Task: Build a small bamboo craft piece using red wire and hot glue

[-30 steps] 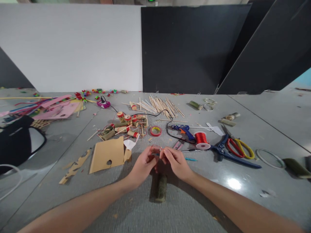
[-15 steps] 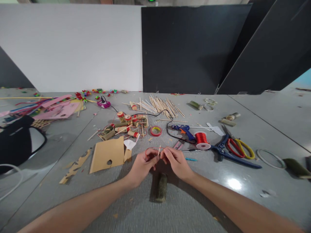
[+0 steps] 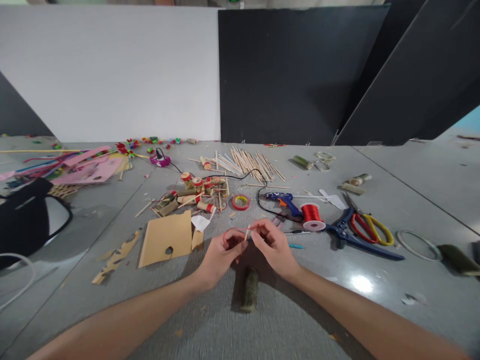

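Between thumb and fingers, my left hand (image 3: 224, 254) pinches a short wooden stick (image 3: 247, 233) that stands nearly upright. A thin red cord (image 3: 236, 229) loops from the left fingers to the stick's top. My right hand (image 3: 273, 248) is close on the right side, its fingers bent and pinching the cord near the stick tip. Below both hands a green bamboo tube (image 3: 249, 290) lies on the grey floor. A roll of red tape (image 3: 240, 202) rests just beyond the hands.
Right of the hands lie a blue glue gun (image 3: 285, 202), a spool of red cord (image 3: 312, 216), blue-handled pruners (image 3: 360, 240) and scissors (image 3: 378, 231). To the left are cardboard (image 3: 165, 237) and a cluster of bamboo pieces (image 3: 195, 187). Thin sticks (image 3: 251, 164) lie behind.
My right hand's fingers have lifted slightly and curled over toward the stick's top. My left hand keeps its pinch on the stick, almost unmoved.
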The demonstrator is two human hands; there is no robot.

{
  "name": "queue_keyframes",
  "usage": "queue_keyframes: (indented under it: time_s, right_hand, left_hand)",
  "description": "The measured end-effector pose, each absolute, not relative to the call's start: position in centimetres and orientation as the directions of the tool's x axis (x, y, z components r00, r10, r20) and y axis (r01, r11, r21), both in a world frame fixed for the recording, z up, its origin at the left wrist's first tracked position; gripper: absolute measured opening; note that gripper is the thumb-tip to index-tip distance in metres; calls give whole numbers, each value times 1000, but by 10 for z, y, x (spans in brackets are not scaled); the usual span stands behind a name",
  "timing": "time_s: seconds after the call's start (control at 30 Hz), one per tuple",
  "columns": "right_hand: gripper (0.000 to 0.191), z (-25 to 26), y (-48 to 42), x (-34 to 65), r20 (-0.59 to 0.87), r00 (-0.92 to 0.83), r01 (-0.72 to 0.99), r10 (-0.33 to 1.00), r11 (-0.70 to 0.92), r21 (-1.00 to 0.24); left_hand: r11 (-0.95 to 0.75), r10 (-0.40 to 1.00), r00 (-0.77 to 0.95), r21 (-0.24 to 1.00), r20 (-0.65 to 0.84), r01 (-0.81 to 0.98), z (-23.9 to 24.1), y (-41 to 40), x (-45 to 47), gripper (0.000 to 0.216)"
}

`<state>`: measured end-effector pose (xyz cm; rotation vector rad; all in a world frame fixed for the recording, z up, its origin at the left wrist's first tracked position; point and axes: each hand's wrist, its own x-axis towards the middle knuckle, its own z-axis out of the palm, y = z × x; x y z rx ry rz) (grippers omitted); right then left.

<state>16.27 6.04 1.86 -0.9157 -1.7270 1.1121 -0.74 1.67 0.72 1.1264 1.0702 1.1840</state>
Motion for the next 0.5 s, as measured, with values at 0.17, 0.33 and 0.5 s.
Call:
queue_keyframes:
  time_s: [0.17, 0.33, 0.5]
  right_hand:
    - [18, 21, 59, 162, 284, -332, 113, 900, 337, -935]
    - [19, 21, 60, 162, 272, -335, 87, 902, 317, -944]
    - [21, 19, 61, 163, 271, -355, 49, 895, 307, -950]
  left_hand:
    - [38, 995, 97, 994, -28, -102, 12, 16, -7, 26]
    - [37, 994, 105, 994, -26, -102, 14, 15, -7, 24]
    - [32, 994, 105, 996, -23, -83, 11, 15, -8, 23]
